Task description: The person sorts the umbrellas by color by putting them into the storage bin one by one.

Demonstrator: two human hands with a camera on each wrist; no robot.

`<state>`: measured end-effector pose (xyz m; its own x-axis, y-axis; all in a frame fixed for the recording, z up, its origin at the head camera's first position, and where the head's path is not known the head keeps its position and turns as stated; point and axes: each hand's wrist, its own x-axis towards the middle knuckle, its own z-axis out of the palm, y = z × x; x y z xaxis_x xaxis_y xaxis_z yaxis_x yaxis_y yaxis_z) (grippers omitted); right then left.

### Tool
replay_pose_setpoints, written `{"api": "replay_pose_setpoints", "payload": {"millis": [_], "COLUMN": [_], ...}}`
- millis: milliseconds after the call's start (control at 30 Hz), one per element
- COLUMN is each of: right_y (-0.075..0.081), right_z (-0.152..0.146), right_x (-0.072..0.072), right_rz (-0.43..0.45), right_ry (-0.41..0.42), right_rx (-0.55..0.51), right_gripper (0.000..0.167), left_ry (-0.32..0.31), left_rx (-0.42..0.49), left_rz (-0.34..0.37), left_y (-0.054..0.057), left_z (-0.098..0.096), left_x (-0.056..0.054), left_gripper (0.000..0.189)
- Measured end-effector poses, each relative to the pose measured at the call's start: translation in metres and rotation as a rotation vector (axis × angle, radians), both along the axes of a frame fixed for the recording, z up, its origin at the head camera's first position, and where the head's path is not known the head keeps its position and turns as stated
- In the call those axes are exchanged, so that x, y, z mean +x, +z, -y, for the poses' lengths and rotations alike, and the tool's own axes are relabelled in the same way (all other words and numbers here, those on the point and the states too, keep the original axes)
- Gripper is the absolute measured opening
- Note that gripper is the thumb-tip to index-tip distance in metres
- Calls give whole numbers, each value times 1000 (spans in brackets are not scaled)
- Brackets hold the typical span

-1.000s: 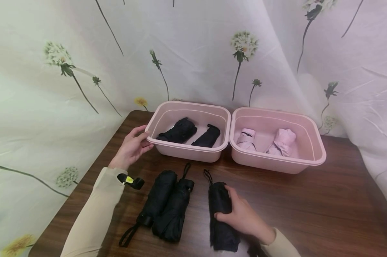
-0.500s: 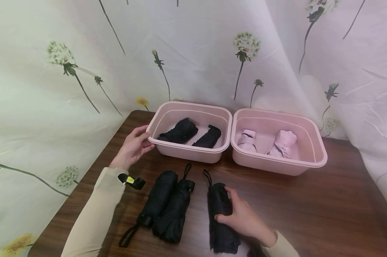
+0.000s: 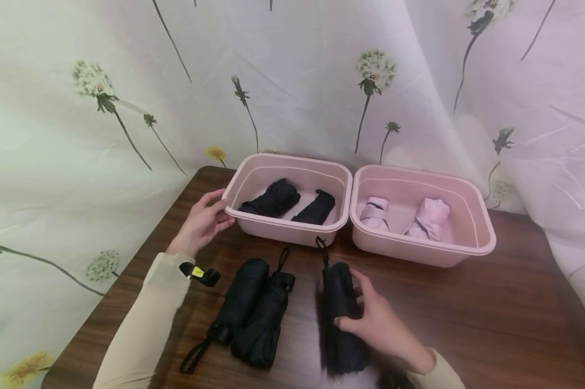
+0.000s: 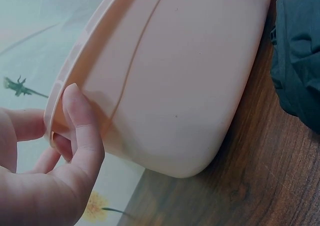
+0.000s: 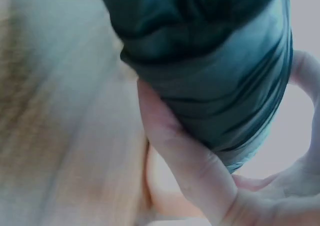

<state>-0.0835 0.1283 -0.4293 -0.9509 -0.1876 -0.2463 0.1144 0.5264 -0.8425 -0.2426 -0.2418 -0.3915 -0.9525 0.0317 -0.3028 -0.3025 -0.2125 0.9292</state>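
Blk umbrella [image 3: 340, 297] + the R hand [image 3: 382, 327] round it have shifted fwd twd the tubs since the earlier frame; L hand [image 3: 199, 224] is abt where it was. R fingers curl round the umbrella, thumb one side, rest on the other; its wrist loop pts at the tubs. Can't tell if it's off the bench [image 3: 491, 308]; R wrist view's blurry. Left of it, apart, a 2nd umbrella [image 3: 265, 321] & a 3rd umbrella [image 3: 241, 297] lie on the bench, touching. L fingers pinch the rim of the L tub [image 3: 287, 233] at its near L corner. L tub has 2 blk bundles [image 3: 273, 199]; R tub [image 3: 399, 246], right beside, 2 pink bundles [image 3: 427, 219]. Behind: pale cloth [image 3: 297, 81] w/ dandelion print.
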Motion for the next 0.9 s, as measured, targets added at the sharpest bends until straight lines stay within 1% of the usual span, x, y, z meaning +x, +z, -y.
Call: {"api": "replay_pose_setpoints", "payload": {"millis": [133,233,400,533,633,733,900], "right_y": [13,24,39,46,53,62,75], "right_z": [-5,-8,-15,-19,-22,-24,-26], "right_x": [-2,-4,-8,-12,-15,-18,-23], "right_rz": [-49,-76,-94,-159,-201,-201,-117], "right_ry": [-16,-28,-58,-48,-41,-45,-67], "right_rx": [-96,-138,-182,-270,-328,-383,-535], "right_gripper": [93,89,78,70,68,69,70], "left_ry": [0,1,0,-2,-1,-2,1], "left_rx": [3,4,9,7,5,3,-2], "left_rz": [2,3,4,6,7,8,10], "left_y": [0,-1,0,0,0,0,-1], "left_z": [0,0,0,0,0,0,1], "left_x": [0,-1,0,0,0,0,-2], "left_gripper": [44,43,44,46,48,49,49]}}
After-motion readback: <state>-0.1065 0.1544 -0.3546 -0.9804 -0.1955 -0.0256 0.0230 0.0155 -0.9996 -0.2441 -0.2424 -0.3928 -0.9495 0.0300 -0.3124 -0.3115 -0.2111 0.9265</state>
